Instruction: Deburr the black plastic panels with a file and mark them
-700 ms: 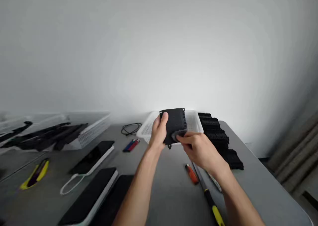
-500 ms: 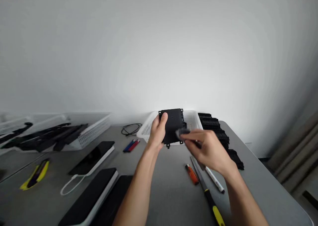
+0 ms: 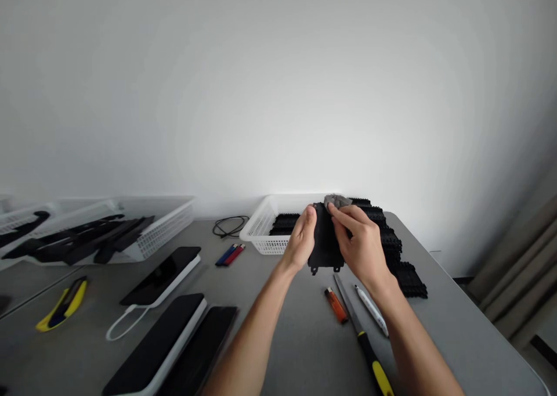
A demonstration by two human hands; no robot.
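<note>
My left hand grips a flat black plastic part by its left edge, thumb on the near face. The part is held up over the table, with small lugs showing along its lower edge. In my right hand is a crumpled grey cloth, pinched between the fingers and lying against the part's upper right corner. Behind the part stands a white basket with more black parts inside. Below my hands lie an orange lighter, a file with a black and yellow handle, and a white marker.
Stacked black parts line the table's right side. To the left are two lighters, a black cable, a phone on a white power bank, another dark-topped device, a yellow utility knife and a basket of long black pieces.
Both hands have shifted, the left one rightward with the black part, which is now turned differently. The cloth has moved up to the part's upper corner. Black parts in the basket are uncovered.
</note>
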